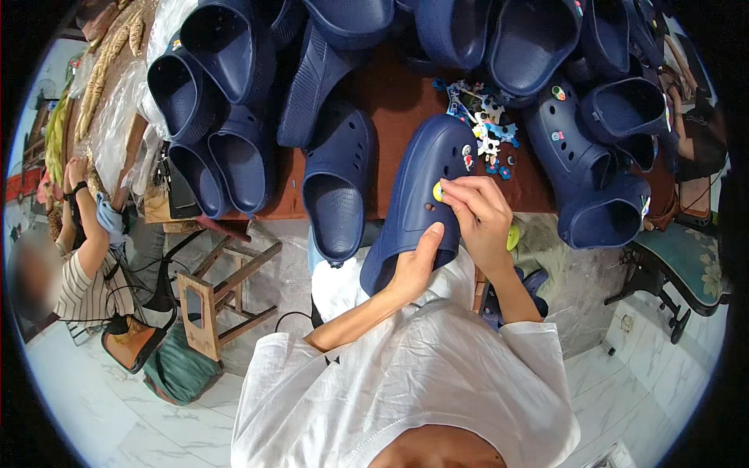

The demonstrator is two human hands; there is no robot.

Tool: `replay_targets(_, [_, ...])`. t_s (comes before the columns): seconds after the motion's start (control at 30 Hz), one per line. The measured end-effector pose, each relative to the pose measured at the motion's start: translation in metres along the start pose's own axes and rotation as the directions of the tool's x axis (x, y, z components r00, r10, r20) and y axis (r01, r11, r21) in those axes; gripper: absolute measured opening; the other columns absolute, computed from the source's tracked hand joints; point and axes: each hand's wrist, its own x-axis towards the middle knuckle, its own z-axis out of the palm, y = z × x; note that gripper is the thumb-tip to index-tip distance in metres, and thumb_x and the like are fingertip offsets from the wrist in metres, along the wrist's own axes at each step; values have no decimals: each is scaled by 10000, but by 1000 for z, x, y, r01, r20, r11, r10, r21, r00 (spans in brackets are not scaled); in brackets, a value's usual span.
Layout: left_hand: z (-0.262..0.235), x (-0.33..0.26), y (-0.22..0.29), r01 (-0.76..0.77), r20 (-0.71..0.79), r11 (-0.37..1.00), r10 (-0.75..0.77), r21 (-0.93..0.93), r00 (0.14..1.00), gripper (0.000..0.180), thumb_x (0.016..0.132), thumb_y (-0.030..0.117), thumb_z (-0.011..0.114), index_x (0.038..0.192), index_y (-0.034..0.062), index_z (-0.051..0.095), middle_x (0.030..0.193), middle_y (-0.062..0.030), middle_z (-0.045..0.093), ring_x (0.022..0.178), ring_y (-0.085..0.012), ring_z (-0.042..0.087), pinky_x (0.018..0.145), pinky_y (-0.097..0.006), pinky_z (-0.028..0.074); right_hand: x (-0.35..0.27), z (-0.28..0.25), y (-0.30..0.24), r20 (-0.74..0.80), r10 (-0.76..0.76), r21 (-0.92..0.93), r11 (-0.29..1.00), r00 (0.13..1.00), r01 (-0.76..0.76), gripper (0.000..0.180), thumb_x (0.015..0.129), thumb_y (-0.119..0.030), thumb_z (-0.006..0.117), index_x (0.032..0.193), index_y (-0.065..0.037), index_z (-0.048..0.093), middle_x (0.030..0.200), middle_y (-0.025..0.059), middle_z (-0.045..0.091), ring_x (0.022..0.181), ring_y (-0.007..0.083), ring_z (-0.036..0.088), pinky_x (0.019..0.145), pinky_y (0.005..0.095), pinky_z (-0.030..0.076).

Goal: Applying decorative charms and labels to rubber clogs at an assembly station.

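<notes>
Right grip (484, 212) pinching charm (438, 192), left (412, 271) clasping clog (419, 183)

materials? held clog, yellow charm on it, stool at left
Held clog: likely moulded foam or rubber; matte navy, thick walls, round holes.
Yellow charm: probably plastic; bright colour, but small and partly covered, so unsure.
Stool: looks like wood, worn finish; brown, squared bars with uneven tone.

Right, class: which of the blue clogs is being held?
The clog held at its opening by the left hand, while the right hand touches a yellow charm on it; neither hand touches the other clogs.
</notes>
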Motion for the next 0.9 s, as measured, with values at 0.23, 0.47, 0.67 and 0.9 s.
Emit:
replay_targets(0.23, [-8,5,7,135,104,984,-122,-121,987,451,968,216,507,1357,26,379,1297,-86,482,1178,-168,483,1016,-342,377,4,2,4,44,-15,38,999,999,13,219,760,-39,725,976,-67,726,893,75,642,812,223,621,707,317,498])
replay_targets(0.47, [4,3,15,98,68,966,-84,-240,994,478,962,214,495,1370,4,361,1327,-102,471,1250,-198,446,1065,-371,342,2,3,0,56,21,24,999,998,-22,262,733,-91,758,993,-82,722,881,66,609,842,231,606,742,337,490])
replay_targets(0.67, [2,3,14,161,54,949,-152,-270,987,484,966,259,478,1354,-10,373,1321,-109,472,1249,-197,445,1076,-371,322,2,4,-1,56,66,53,996,996,-69,254,737,-63,746,990,-74,724,885,68,610,837,226,599,741,333,485])
replay_targets(0.9, [-6,5,14,164,92,941,-143,-295,985,467,972,259,467,1346,-8,382,1314,-97,479,1234,-189,450,1063,-368,325,6,5,1,114,85,139,985,990,-100,243,730,-43,741,972,-58,730,880,74,616,833,222,598,735,326,482])
